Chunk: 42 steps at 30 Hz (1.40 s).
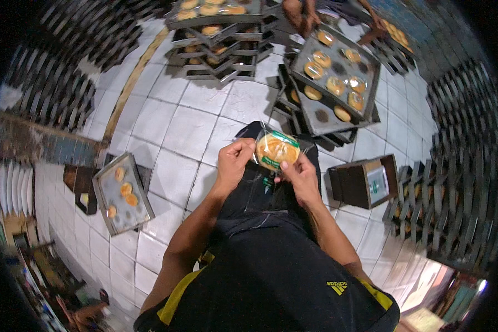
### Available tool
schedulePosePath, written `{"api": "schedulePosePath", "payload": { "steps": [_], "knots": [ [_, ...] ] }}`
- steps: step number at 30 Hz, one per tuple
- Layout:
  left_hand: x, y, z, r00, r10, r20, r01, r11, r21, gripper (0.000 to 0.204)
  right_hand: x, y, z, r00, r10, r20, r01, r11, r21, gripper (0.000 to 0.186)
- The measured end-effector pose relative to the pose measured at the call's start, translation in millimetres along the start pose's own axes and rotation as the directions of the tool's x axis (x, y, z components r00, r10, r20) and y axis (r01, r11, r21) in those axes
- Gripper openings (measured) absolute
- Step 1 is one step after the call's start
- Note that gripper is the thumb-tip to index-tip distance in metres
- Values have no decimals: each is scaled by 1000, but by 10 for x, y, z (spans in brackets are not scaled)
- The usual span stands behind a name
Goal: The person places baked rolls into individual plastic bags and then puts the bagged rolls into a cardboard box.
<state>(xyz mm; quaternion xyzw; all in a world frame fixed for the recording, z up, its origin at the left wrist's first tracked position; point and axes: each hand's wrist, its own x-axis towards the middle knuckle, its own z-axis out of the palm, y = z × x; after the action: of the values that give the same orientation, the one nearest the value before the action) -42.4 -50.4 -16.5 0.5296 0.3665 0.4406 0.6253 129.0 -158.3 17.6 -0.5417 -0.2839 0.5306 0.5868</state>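
Above my lap I have a round golden bun (272, 150) inside a clear plastic bag with green printed bands. My left hand (235, 160) is closed in a pinch on the bag's left edge. On the other side, my right hand (300, 176) grips the bagged bun from its lower right, thumb on top and fingers partly hidden beneath. To the far right of my hands, a metal tray (370, 105) bearing several bagged buns rests at an angle on other trays. A dark box (348, 184) with a stack of clear, green-printed bags (377, 184) stands beside my right leg.
On the left, a tray (140, 220) holds several buns. Stacked trays (218, 22) with buns stand ahead, and more tray stacks (459, 199) line the right side. Another person's hand (312, 22) is near the far tray. White tiles (188, 124) cover the floor.
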Motion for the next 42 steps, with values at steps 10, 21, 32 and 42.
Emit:
{"api": "schedulePosePath", "payload": {
  "steps": [10, 21, 32, 42],
  "knots": [
    [-516, 155, 87, 966, 80, 245, -243, 595, 766, 35, 631, 149, -1248, 902, -411, -134, 85, 474, -877, 63],
    [-631, 490, 179, 876, -1, 483, -124, 966, 227, 16, -147, -304, -547, 960, 28, 280, 94, 906, -413, 37],
    [-19, 302, 122, 944, -276, 181, 314, 921, -230, 23, 593, 788, -2374, 946, -131, -297, -101, 752, -652, 33],
    [252, -15, 282, 963, -171, -207, 186, 981, 51, 29, 2128, 569, -3315, 958, 145, -246, -239, 880, -412, 24]
  ]
}}
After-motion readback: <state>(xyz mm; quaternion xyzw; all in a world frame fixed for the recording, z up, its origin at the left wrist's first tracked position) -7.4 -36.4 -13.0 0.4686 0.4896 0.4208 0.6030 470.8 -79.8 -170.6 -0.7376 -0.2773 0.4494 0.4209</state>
